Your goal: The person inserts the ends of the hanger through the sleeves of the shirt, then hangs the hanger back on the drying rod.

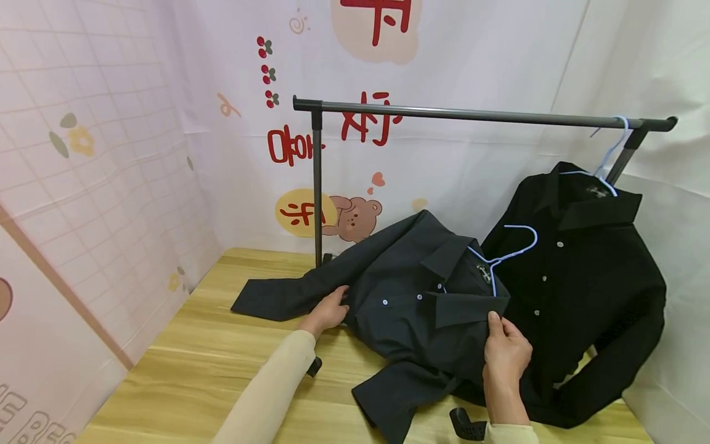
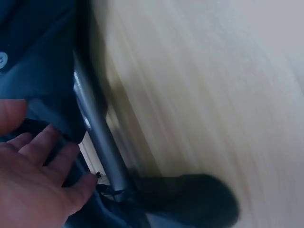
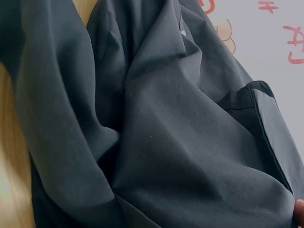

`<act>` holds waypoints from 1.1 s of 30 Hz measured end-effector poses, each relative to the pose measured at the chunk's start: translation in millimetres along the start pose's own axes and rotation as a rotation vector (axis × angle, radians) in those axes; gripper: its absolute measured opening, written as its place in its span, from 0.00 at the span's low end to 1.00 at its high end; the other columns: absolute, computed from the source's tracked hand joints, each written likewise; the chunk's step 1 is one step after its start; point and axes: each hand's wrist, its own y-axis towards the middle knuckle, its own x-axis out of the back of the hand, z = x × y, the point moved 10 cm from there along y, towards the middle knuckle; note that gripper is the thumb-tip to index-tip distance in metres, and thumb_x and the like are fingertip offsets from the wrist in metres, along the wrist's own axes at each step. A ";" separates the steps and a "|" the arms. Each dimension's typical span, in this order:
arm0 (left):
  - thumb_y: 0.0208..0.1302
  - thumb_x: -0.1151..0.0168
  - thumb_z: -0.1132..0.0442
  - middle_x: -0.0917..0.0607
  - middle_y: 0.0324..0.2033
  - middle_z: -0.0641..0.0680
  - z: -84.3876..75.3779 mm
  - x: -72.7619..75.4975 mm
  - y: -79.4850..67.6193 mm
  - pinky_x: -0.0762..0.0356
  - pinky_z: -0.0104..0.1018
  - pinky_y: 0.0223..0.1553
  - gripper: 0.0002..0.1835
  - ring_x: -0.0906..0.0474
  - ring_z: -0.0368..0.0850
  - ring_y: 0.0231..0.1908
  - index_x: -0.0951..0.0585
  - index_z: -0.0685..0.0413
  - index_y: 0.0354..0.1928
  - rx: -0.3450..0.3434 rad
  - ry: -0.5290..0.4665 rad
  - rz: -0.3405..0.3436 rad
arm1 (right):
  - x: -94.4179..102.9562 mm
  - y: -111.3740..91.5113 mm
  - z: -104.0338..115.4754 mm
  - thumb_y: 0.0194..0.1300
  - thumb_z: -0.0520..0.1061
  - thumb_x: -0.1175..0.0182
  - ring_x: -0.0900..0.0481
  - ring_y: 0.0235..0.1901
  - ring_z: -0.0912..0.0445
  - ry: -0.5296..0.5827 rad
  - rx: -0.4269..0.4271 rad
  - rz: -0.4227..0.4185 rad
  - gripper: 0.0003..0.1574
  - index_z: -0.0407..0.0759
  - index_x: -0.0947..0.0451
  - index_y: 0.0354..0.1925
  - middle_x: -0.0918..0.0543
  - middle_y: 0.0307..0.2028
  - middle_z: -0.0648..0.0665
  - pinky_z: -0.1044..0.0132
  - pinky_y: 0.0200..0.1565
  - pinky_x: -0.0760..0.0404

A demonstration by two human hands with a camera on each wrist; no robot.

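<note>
A dark button-up shirt (image 1: 399,327) on a light blue hanger (image 1: 509,255) is held tilted above the table in the head view. One sleeve stretches left, the other hangs toward the front. My left hand (image 1: 328,310) grips the shirt's lower edge; in the left wrist view the fingers of that hand (image 2: 38,175) go behind the cloth, with the thumb in front. My right hand (image 1: 507,348) pinches the shirt at the collar, thumb on top. The right wrist view is mostly the shirt's dark cloth (image 3: 166,123), with a fingertip (image 3: 299,213) at its right edge.
Behind the shirt stands a grey metal clothes rack (image 1: 477,115). Another black shirt (image 1: 604,271) hangs at its right end on a blue hanger (image 1: 614,148). The wooden table (image 1: 183,364) reaches out to the left and front. A printed cloth backdrop (image 1: 233,185) closes off the back.
</note>
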 end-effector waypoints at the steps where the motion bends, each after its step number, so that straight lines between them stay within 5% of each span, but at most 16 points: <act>1: 0.75 0.54 0.67 0.36 0.71 0.65 2.3 -1.1 -0.4 0.41 0.55 0.67 0.30 0.41 0.63 0.70 0.44 0.60 0.76 0.026 -0.014 0.002 | 0.4 -0.4 -0.5 0.72 0.60 0.44 0.30 0.42 0.55 0.003 -0.002 -0.004 0.33 0.31 0.18 0.51 0.21 0.45 0.41 0.64 0.43 0.33; 5: 0.75 0.53 0.65 0.37 0.71 0.65 10.2 -1.4 0.1 0.41 0.56 0.67 0.31 0.41 0.64 0.70 0.44 0.60 0.76 0.077 0.012 -0.006 | 1.6 -2.0 -0.9 0.72 0.58 0.43 0.30 0.39 0.55 0.020 0.003 -0.013 0.30 0.30 0.18 0.47 0.23 0.28 0.57 0.63 0.41 0.33; 8: 0.73 0.46 0.65 0.23 0.58 0.63 10.8 0.0 2.2 0.29 0.50 0.56 0.20 0.26 0.59 0.57 0.27 0.63 0.64 0.040 0.035 -0.015 | 2.5 -2.3 -1.3 0.72 0.57 0.42 0.31 0.37 0.56 0.034 0.002 -0.013 0.29 0.30 0.18 0.45 0.27 0.22 0.64 0.64 0.40 0.33; 10: 0.71 0.42 0.65 0.19 0.35 0.57 9.6 3.0 2.7 0.25 0.43 0.38 0.06 0.22 0.52 0.34 0.20 0.62 0.40 0.005 0.054 -0.025 | 2.8 -2.0 -1.7 0.72 0.57 0.42 0.30 0.37 0.55 0.036 -0.006 -0.013 0.29 0.29 0.18 0.45 0.24 0.25 0.60 0.64 0.40 0.32; 12: 0.70 0.40 0.64 0.29 0.19 0.51 8.1 7.2 1.1 0.34 0.37 0.25 0.16 0.34 0.45 0.18 0.27 0.55 0.21 -0.023 0.036 -0.029 | 2.6 -1.0 -2.9 0.72 0.57 0.42 0.29 0.40 0.53 0.042 -0.022 -0.005 0.30 0.29 0.18 0.47 0.20 0.33 0.52 0.63 0.42 0.32; 14: 0.70 0.40 0.62 0.38 0.13 0.47 8.1 13.9 -0.5 0.42 0.34 0.20 0.24 0.45 0.42 0.13 0.36 0.48 0.15 -0.033 -0.024 -0.030 | 1.9 0.9 -5.2 0.72 0.57 0.43 0.28 0.49 0.48 0.052 -0.055 0.016 0.31 0.29 0.20 0.53 0.19 0.47 0.41 0.60 0.52 0.30; 19: 0.72 0.43 0.57 0.40 0.14 0.46 2.0 49.3 -2.7 0.41 0.36 0.25 0.22 0.45 0.43 0.17 0.33 0.54 0.19 -0.065 -0.261 -0.099 | 1.3 7.3 -12.4 0.73 0.58 0.45 0.39 0.67 0.42 0.102 -0.142 0.051 0.37 0.29 0.28 0.64 0.33 0.67 0.34 0.50 0.69 0.44; 24: 0.69 0.47 0.61 0.38 0.21 0.48 -11.3 92.1 -4.2 0.41 0.39 0.36 0.17 0.40 0.47 0.27 0.34 0.55 0.21 -0.114 -0.547 -0.220 | 2.5 10.6 -16.6 0.72 0.58 0.44 0.36 0.63 0.45 0.106 -0.168 0.027 0.36 0.29 0.27 0.63 0.31 0.65 0.35 0.51 0.65 0.39; 27: 0.69 0.48 0.62 0.35 0.21 0.47 -18.6 112.7 -7.5 0.36 0.35 0.34 0.18 0.36 0.45 0.27 0.33 0.49 0.19 -0.144 -0.682 -0.286 | 2.6 10.3 -16.9 0.72 0.59 0.44 0.35 0.61 0.46 0.102 -0.178 0.022 0.37 0.31 0.26 0.63 0.30 0.64 0.37 0.52 0.64 0.38; 30: 0.70 0.44 0.60 0.33 0.17 0.47 -19.9 124.2 -10.8 0.34 0.33 0.27 0.19 0.34 0.43 0.21 0.31 0.50 0.18 -0.160 -0.689 -0.323 | 3.5 10.1 -16.1 0.71 0.59 0.42 0.33 0.57 0.49 0.112 -0.177 0.015 0.35 0.33 0.23 0.60 0.28 0.59 0.41 0.56 0.60 0.35; 33: 0.70 0.39 0.54 0.30 0.17 0.49 -13.8 123.3 -12.2 0.33 0.35 0.26 0.19 0.33 0.45 0.20 0.26 0.54 0.22 -0.135 -0.533 -0.308 | 6.2 9.6 -16.3 0.69 0.59 0.40 0.32 0.50 0.54 0.131 -0.172 0.000 0.23 0.44 0.14 0.48 0.26 0.52 0.46 0.62 0.53 0.34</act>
